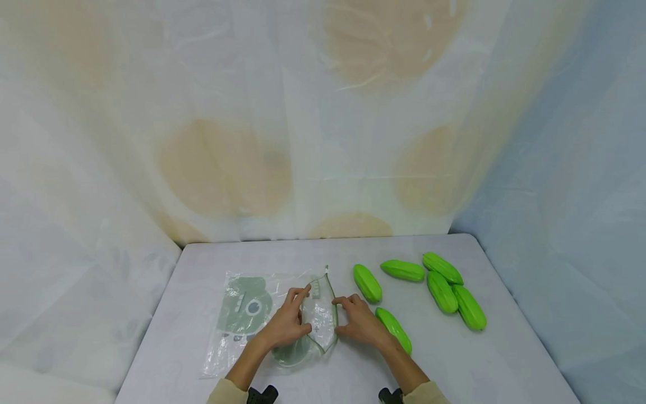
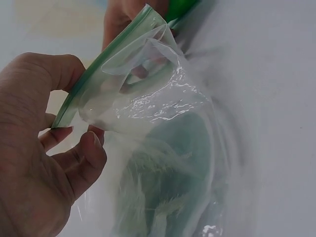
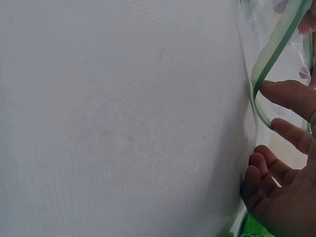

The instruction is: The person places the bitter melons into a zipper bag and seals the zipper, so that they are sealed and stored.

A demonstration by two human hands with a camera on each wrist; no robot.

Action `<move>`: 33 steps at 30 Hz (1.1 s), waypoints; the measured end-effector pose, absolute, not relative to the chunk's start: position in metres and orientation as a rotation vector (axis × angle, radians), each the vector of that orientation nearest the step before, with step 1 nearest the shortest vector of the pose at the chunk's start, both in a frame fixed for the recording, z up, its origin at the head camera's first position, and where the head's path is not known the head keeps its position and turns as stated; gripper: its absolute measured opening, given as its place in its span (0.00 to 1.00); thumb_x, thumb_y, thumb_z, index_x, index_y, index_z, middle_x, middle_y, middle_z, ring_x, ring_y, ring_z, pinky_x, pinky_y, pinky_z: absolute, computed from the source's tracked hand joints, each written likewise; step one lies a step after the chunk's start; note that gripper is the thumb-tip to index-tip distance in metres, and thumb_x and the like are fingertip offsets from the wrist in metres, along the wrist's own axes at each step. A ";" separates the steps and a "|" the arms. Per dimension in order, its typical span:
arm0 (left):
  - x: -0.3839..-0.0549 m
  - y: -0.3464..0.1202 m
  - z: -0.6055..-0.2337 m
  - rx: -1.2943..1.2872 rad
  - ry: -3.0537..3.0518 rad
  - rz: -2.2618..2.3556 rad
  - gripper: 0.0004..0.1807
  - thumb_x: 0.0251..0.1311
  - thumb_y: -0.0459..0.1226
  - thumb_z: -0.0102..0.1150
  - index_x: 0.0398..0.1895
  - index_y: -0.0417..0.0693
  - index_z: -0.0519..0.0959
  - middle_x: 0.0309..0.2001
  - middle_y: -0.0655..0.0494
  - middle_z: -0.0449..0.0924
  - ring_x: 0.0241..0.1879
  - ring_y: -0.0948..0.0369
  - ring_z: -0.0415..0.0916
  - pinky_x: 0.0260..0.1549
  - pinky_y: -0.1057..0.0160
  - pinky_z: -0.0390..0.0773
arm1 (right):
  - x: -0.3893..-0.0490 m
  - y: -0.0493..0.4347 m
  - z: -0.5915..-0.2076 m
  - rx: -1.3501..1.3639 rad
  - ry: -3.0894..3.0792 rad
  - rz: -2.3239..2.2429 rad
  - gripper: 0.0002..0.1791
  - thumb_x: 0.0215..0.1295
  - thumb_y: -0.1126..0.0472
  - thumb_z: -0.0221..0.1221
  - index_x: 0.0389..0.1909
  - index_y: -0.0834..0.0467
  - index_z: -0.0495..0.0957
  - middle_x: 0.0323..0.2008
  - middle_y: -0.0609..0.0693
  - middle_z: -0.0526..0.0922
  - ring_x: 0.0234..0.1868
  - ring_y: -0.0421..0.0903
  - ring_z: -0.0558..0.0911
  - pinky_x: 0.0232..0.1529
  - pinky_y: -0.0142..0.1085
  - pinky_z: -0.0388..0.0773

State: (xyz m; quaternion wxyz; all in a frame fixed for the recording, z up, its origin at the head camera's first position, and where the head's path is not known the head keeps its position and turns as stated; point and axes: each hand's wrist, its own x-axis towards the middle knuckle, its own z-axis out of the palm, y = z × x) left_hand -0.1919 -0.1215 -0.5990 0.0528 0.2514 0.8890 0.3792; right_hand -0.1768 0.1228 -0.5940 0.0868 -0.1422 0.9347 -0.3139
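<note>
A clear plastic zip bag (image 1: pixel 244 306) with a green printed pattern lies flat on the table, its mouth facing right. The green zip edge of the mouth is spread apart between both hands. On the near-left side, my left hand (image 1: pixel 287 322) holds one lip; in the left wrist view its fingers (image 2: pixel 91 148) lie around the green zip strip (image 2: pixel 103 61). The opposite lip is held by my right hand (image 1: pixel 360 321), whose thumb and index touch the rim at separate spots, while its other fingers (image 3: pixel 264 170) curl near the tabletop. No object shows inside the bag.
Several bright green, ridged, cucumber-like vegetables (image 1: pixel 367 283) lie on the right half of the white table (image 1: pixel 504 365). One of them (image 1: pixel 395 330) is beside the right wrist, partly behind the forearm. Plastic sheeting (image 1: pixel 313 140) hangs behind the table and along both sides.
</note>
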 end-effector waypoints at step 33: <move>-0.188 -0.148 -0.574 0.786 2.655 1.262 0.34 0.56 0.27 0.57 0.71 0.42 0.70 0.58 0.49 0.73 0.32 0.68 0.74 0.33 0.67 0.77 | -0.175 0.120 -0.599 -0.352 2.835 -0.919 0.30 0.53 0.55 0.73 0.59 0.50 0.77 0.51 0.54 0.72 0.46 0.47 0.74 0.40 0.43 0.77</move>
